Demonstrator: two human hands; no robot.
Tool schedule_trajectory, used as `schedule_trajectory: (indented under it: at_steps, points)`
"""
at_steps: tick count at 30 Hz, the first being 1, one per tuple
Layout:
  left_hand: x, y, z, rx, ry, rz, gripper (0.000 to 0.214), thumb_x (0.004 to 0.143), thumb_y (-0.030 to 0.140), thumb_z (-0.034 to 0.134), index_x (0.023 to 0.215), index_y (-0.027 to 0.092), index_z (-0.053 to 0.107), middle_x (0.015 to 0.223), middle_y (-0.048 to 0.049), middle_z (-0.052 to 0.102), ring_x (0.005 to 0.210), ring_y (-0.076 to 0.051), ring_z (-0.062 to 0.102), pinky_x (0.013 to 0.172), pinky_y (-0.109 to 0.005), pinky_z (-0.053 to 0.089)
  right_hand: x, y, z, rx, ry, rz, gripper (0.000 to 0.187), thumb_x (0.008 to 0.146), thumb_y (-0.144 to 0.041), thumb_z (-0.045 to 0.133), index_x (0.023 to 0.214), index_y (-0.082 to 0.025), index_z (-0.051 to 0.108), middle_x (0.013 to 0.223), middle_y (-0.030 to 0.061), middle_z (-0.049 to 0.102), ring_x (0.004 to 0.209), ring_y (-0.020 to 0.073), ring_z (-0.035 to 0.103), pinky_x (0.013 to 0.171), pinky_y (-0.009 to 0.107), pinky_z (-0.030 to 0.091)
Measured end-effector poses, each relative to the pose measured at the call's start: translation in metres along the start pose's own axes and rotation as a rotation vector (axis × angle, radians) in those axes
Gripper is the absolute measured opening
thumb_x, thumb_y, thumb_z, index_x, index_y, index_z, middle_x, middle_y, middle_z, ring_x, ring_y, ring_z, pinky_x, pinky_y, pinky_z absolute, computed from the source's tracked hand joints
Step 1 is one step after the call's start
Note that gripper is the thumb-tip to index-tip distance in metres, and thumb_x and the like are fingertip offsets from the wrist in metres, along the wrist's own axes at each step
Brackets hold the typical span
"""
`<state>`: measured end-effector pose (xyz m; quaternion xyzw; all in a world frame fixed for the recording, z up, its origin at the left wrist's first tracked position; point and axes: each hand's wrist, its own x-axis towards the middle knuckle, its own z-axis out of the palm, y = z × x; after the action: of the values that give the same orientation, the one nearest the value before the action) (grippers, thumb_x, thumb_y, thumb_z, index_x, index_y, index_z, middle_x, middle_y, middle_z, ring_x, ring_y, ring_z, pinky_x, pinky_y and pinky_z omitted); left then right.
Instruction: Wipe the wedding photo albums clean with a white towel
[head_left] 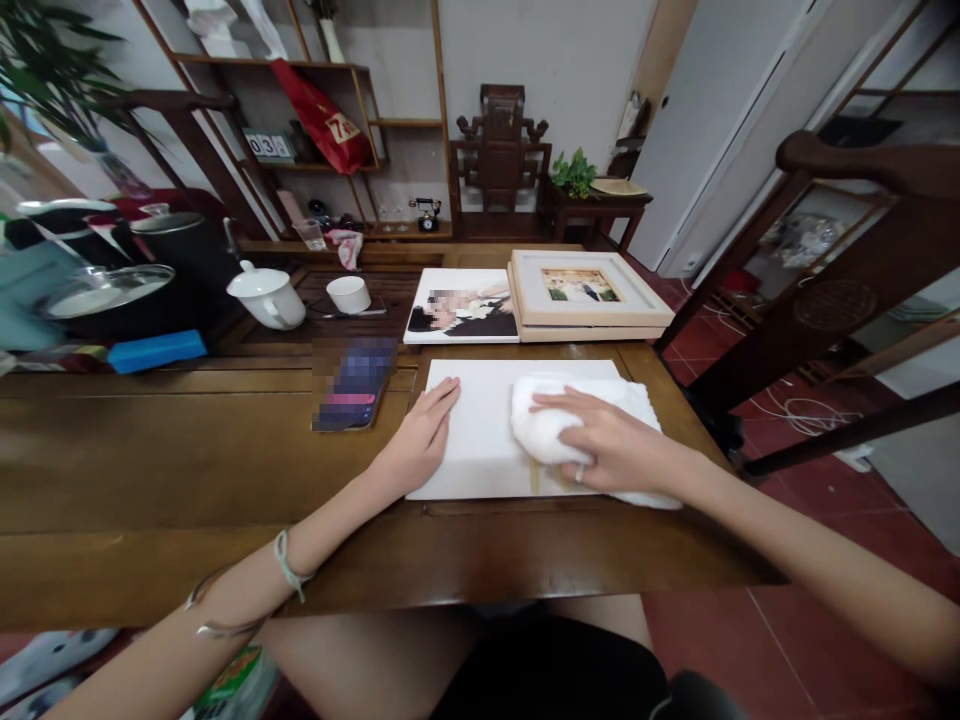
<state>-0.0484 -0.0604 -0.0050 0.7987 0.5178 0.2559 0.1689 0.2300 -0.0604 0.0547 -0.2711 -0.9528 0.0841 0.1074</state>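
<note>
A white flat board (480, 420) lies on the wooden table (187, 450) in front of me. My left hand (421, 436) rests flat on its left edge, fingers stretched out. My right hand (604, 440) presses down on a white cloth (547, 415) that covers the board's right part; the fingers lie over the cloth, a ring on one of them. Bracelets sit on my left wrist.
A phone (354, 386) lies left of the board. Behind it are a photo print (461, 305) and a framed picture (585, 290). A white teapot (266, 295), a cup (349, 293), a blue box (156, 350) and pots stand at left. A dark wooden chair (847, 300) is at right.
</note>
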Motion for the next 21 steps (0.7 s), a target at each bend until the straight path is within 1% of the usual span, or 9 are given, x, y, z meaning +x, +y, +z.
schedule_trajectory:
  at_steps: [3, 6, 9, 14, 16, 18, 21]
  points:
    - [0.0, 0.001, -0.001, 0.005, -0.003, 0.002, 0.05, 0.093, 0.022, 0.026, 0.136, 0.005, 0.044, 0.146, -0.0158, 0.039, 0.138, -0.024, 0.031, 0.116, -0.043, 0.023, 0.025, 0.024, 0.006, -0.054, 0.072, 0.048, 0.008, 0.074, -0.019, 0.061, 0.075, -0.014, 0.068, 0.13, 0.0205, 0.054, 0.128, 0.0282, 0.044, 0.108, 0.049, 0.031]
    - [0.0, 0.001, -0.001, 0.0, -0.003, 0.003, 0.049, 0.092, 0.022, 0.027, 0.136, 0.007, 0.044, 0.147, -0.0147, 0.039, 0.138, -0.024, 0.031, 0.116, -0.045, 0.023, 0.041, 0.031, 0.007, -0.125, 0.04, 0.021, 0.011, 0.074, -0.019, 0.06, 0.078, -0.013, 0.068, 0.126, 0.02, 0.057, 0.128, 0.0292, 0.044, 0.107, 0.05, 0.03]
    - [0.0, 0.001, 0.0, -0.011, -0.002, 0.006, 0.049, 0.092, 0.021, 0.029, 0.137, 0.011, 0.043, 0.147, -0.0128, 0.039, 0.138, -0.024, 0.031, 0.115, -0.046, 0.023, 0.04, 0.015, 0.006, -0.202, -0.044, -0.085, 0.016, 0.073, -0.022, 0.062, 0.082, -0.012, 0.07, 0.128, 0.0197, 0.055, 0.129, 0.0324, 0.041, 0.109, 0.054, 0.024]
    - [0.001, -0.002, 0.002, -0.01, 0.015, 0.015, 0.049, 0.092, 0.021, 0.029, 0.137, 0.009, 0.043, 0.146, -0.0142, 0.04, 0.138, -0.025, 0.032, 0.115, -0.046, 0.024, 0.011, -0.038, 0.007, -0.229, -0.137, -0.246, 0.018, 0.069, -0.029, 0.068, 0.077, -0.013, 0.072, 0.124, 0.0203, 0.057, 0.126, 0.0373, 0.042, 0.11, 0.054, 0.023]
    - [0.001, -0.004, 0.003, -0.017, 0.02, 0.023, 0.049, 0.092, 0.021, 0.029, 0.137, 0.011, 0.043, 0.146, -0.0131, 0.04, 0.138, -0.024, 0.032, 0.115, -0.046, 0.024, 0.002, -0.051, 0.008, -0.209, -0.15, -0.29, 0.019, 0.069, -0.031, 0.069, 0.074, -0.013, 0.072, 0.124, 0.021, 0.056, 0.126, 0.038, 0.042, 0.11, 0.054, 0.022]
    - [0.001, -0.005, 0.003, -0.023, 0.021, 0.031, 0.049, 0.092, 0.021, 0.03, 0.138, 0.013, 0.042, 0.146, -0.012, 0.041, 0.138, -0.024, 0.032, 0.115, -0.047, 0.024, -0.002, -0.053, 0.008, -0.174, -0.156, -0.294, 0.019, 0.07, -0.033, 0.069, 0.075, -0.014, 0.072, 0.125, 0.02, 0.056, 0.126, 0.0363, 0.042, 0.11, 0.052, 0.023]
    - [0.001, -0.004, 0.003, -0.027, 0.017, 0.034, 0.049, 0.092, 0.022, 0.03, 0.138, 0.012, 0.042, 0.146, -0.0129, 0.04, 0.138, -0.025, 0.031, 0.115, -0.048, 0.024, 0.008, -0.034, 0.007, -0.137, -0.136, -0.217, 0.02, 0.074, -0.031, 0.065, 0.083, -0.015, 0.072, 0.127, 0.0182, 0.056, 0.128, 0.0319, 0.042, 0.109, 0.05, 0.027]
